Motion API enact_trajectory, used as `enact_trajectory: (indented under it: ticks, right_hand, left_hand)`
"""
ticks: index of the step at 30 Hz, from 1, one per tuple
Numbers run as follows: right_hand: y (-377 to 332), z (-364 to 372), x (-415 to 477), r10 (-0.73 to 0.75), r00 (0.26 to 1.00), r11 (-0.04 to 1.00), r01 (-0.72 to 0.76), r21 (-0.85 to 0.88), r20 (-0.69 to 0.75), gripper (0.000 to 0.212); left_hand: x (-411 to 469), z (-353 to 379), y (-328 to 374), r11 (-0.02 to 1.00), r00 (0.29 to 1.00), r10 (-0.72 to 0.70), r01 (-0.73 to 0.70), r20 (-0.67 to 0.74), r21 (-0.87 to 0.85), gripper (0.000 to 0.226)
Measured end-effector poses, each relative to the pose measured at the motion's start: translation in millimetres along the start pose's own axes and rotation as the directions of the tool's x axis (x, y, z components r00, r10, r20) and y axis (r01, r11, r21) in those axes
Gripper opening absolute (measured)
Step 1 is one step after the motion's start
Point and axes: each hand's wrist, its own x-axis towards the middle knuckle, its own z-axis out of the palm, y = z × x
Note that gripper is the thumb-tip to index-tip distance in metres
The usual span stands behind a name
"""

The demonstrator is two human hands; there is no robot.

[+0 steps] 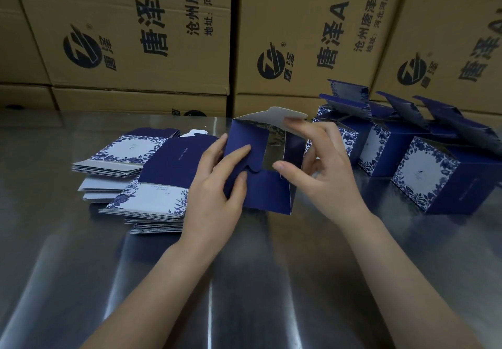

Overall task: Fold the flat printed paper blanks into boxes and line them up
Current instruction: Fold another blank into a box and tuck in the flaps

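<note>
Head view: the left hand (217, 185) grips the half-folded box (264, 191) by its left wall, pressing a flap inward. The right hand (323, 164) pinches its right wall, likely to square it. Flat blanks (141, 174) lie left of it on the bench (244, 280), finished boxes (434, 174) right.

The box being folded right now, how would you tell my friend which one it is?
Find the shiny metal table in front of the brown cartons. Between the flat blanks on the left and the finished boxes on the right, the left hand and right hand hold one dark blue box. Only this one is half-made, with a pale flap sticking up.
</note>
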Motion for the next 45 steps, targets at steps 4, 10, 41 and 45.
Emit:
enact_trajectory:
  ticks: [4,10,41,45]
  right_hand:
    - [3,5,1,-0.043,0.996,0.999,0.042,-0.025,-0.077,0.048]
    - [9,10,-2,-0.162,0.98,0.979,0.145,-0.144,-0.117,0.047]
    - [2,22,-9,0.179,0.982,0.951,-0.156,0.268,-0.065,0.036]
    - [2,25,-9,0.191,0.981,0.942,-0.177,0.284,-0.022,0.029]
  left_hand:
    - [-1,1,-1,1.0,1.0,0.001,-0.001,0.001,-0.024,0.042]
    - [-1,2,-3,0.998,0.999,0.002,-0.004,-0.038,-0.069,0.036]
    - [0,-2,4,0.939,0.972,-0.219,0.187,-0.082,-0.288,0.042]
    - [0,-2,6,0.9,0.964,-0.262,0.227,-0.046,-0.373,0.046]
